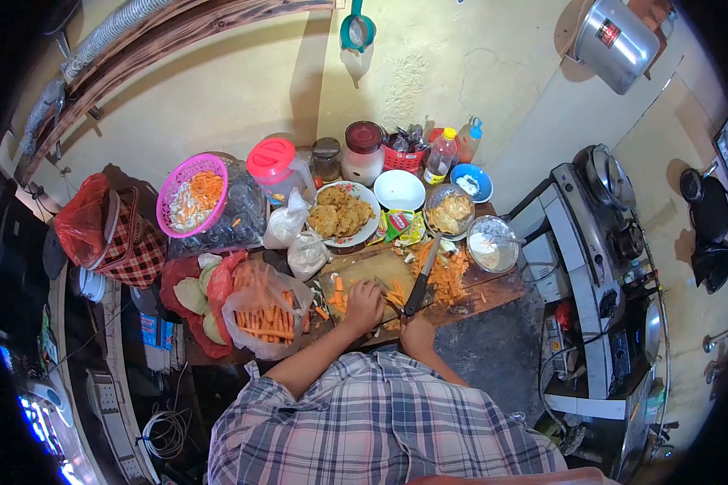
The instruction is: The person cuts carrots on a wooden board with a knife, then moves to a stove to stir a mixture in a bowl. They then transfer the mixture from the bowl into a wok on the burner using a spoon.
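cutting board: we have the wooden cutting board (364, 267) in front of us, with cut carrot pieces (395, 294) on it.
left hand: our left hand (364, 307) rests over the board's near edge, fingers bent downward beside the pieces; we cannot tell what is under the fingertips.
right hand: our right hand (418, 335) is closed at the board's near side, by the near end of the knife (418, 293); we cannot tell whether it grips the black handle.
knife blade: it points away from us, beside the orange heap (449, 279) at the board's right.
left of the board: we see a clear bag of carrots (265, 317).
beyond the board: we have a floral plate of fried pieces (341, 215) and a white bowl (399, 191).
right of the board: we see a bowl with whitish contents (493, 244).
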A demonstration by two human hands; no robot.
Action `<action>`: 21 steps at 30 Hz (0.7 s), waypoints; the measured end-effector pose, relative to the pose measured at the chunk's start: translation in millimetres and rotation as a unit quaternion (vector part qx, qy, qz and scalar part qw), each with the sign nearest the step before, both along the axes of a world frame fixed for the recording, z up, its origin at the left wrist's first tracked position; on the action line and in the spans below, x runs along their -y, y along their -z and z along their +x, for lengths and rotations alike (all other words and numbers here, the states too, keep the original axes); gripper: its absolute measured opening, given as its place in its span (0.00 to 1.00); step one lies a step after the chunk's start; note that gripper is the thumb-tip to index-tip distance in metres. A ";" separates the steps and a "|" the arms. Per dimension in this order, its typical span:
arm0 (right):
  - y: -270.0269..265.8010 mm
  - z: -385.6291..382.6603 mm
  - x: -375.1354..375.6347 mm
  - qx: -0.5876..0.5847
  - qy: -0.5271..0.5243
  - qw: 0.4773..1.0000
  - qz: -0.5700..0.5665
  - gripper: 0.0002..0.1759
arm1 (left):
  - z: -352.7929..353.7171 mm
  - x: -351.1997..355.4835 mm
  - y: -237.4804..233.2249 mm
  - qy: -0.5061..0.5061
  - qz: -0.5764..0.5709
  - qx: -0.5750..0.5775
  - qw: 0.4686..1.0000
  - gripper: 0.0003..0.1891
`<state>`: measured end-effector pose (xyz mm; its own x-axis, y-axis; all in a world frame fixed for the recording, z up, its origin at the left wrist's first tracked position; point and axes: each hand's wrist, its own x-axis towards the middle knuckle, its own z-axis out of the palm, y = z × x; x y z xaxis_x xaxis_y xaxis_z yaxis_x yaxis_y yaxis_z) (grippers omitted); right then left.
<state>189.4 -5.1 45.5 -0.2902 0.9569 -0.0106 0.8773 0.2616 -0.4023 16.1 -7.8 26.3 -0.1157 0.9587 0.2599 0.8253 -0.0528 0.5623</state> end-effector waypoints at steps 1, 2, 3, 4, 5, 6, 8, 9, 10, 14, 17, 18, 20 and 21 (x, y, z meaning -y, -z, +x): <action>4.2 1.8 -2.1 0.010 -0.009 1.000 -0.009 0.12 | 2.1 3.1 -0.9 0.063 0.025 -0.031 0.997 0.20; 7.6 3.8 -3.4 0.021 -0.018 0.999 -0.018 0.10 | 4.4 5.5 -1.9 0.126 0.051 -0.062 0.989 0.23; 6.9 4.9 -3.5 0.021 -0.018 0.999 -0.017 0.10 | 7.4 7.8 0.4 0.126 0.052 -0.062 0.989 0.23; 6.1 5.8 -3.2 0.011 -0.022 1.000 -0.004 0.09 | 10.5 10.5 2.7 0.163 0.036 -0.095 0.981 0.25; 5.3 7.2 -2.6 0.002 -0.025 1.000 0.008 0.09 | 12.2 11.2 5.0 0.200 0.020 -0.128 0.971 0.27; 3.5 9.0 -1.8 0.003 -0.025 1.000 0.009 0.09 | 12.2 9.0 9.2 0.200 0.020 -0.128 0.971 0.27; -0.4 13.0 0.1 0.027 -0.019 0.999 0.015 0.10 | 10.9 2.8 17.2 0.172 0.002 -0.122 0.977 0.31; -2.1 15.9 2.1 0.027 -0.019 0.999 0.015 0.10 | 9.6 -0.2 17.4 0.172 0.002 -0.122 0.978 0.31; -3.7 19.8 4.5 0.019 -0.009 1.000 0.015 0.10 | 7.2 -4.8 17.7 0.170 -0.007 -0.136 0.976 0.32; -8.0 37.3 13.7 0.014 0.016 1.000 -0.007 0.11 | 1.4 -14.8 23.4 0.161 -0.030 -0.149 0.975 0.34; -21.9 47.2 18.5 0.014 0.031 0.998 -0.058 0.14 | -2.7 -17.6 16.8 0.170 -0.071 -0.144 0.972 0.36; -23.8 49.2 19.2 0.014 0.031 0.998 -0.058 0.14 | -4.4 -18.1 14.8 0.170 -0.071 -0.144 0.972 0.36; -25.6 52.3 19.2 -0.013 0.083 0.990 -0.115 0.16 | -8.8 -18.7 10.7 0.134 -0.064 -0.117 0.982 0.38; -24.2 53.9 18.2 -0.013 0.081 0.990 -0.115 0.16 | -13.4 -19.3 13.3 0.133 -0.064 -0.117 0.982 0.38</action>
